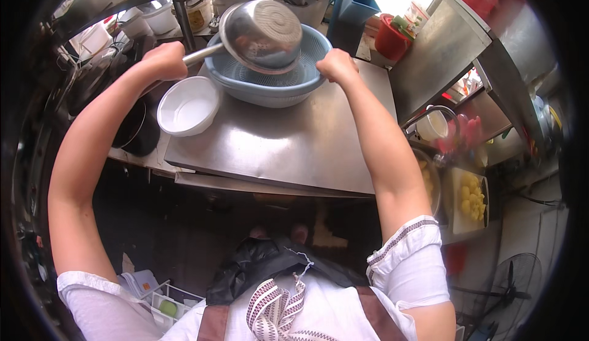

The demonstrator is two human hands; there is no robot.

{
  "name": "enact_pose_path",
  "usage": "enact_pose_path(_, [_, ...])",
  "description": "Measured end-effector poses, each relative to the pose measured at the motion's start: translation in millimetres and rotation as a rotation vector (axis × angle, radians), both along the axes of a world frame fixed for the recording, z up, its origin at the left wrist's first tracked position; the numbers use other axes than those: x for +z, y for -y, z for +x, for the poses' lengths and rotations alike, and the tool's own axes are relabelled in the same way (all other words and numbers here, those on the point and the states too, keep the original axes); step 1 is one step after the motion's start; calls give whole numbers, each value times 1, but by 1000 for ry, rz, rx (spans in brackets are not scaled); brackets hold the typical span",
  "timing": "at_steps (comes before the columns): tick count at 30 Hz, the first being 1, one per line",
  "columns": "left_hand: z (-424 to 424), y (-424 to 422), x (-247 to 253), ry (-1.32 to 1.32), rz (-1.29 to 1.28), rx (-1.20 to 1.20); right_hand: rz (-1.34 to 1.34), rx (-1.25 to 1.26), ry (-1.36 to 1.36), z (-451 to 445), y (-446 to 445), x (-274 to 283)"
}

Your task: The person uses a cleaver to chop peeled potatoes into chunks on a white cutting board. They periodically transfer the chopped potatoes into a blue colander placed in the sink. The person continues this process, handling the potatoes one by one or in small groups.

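Note:
My left hand [166,61] is closed round the handle of a steel saucepan [262,35], which is tilted over a light blue plastic colander basin [271,90] with its base facing up towards me. What the pan holds is hidden. With my right hand [338,64] I grip the right rim of the blue basin. Below my left hand, a white plastic bowl [188,106] leans at the left of the steel worktop [285,152], close beside the basin.
Utensils crowd a container [306,12] behind the basin. A red bucket [392,37] stands at the back right, near a curved faucet [435,111]. Yellow peeled pieces lie in a white tray [455,203] at the right. Dark pans [138,131] sit at the left.

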State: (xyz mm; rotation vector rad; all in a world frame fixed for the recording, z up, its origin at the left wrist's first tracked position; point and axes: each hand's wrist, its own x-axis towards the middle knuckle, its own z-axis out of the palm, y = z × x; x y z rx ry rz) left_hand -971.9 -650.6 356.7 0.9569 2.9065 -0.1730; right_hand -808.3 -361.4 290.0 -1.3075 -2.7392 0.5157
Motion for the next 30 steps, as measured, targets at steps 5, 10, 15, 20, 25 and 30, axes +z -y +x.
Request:
enact_pose_path(5, [-17, 3, 20, 113, 293, -65, -260, -55, -208, 2, -12, 16])
enact_pose_path(10, [-17, -7, 14, 222, 375, -19, 20, -23, -23, 7, -21, 1])
enact_pose_path(15, [4, -6, 2, 169, 155, -6, 182, 115, -220, 6, -2, 16])
enact_pose_path(20, [27, 7, -10, 22, 7, 8, 97, 239, -24, -34, 5, -6])
enact_pose_path(25, [37, 11, -6, -48, -38, -11, -107, 181, 115, -67, 0, -30])
enact_pose_path(30, [47, 21, 9, -34, -24, 10, -440, 79, -129, -74, 10, -27])
